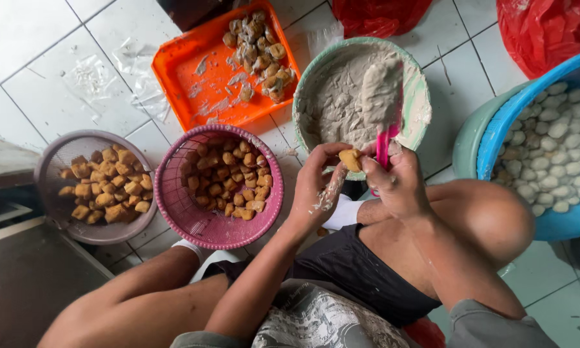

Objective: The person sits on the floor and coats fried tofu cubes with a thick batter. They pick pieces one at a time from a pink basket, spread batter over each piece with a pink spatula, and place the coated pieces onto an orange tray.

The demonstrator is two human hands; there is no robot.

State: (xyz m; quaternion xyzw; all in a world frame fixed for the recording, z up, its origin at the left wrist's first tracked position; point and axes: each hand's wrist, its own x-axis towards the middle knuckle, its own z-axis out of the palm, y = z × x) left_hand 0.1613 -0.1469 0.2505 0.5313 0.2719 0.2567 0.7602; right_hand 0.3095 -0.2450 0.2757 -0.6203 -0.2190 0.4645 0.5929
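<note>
Head view: white tiled floor (38, 45) carries baskets and basins.

Glossy plastic tray (180, 77), perforated plastic basket (174, 193), wet grey paste (341, 103), smooth glazed tiles (38, 45).

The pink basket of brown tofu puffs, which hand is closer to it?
Left. The left hand, holding a tofu piece, is just right of the pink basket. The right hand, gripping a pink spatula, is farther right, by the paste bowl.
</note>
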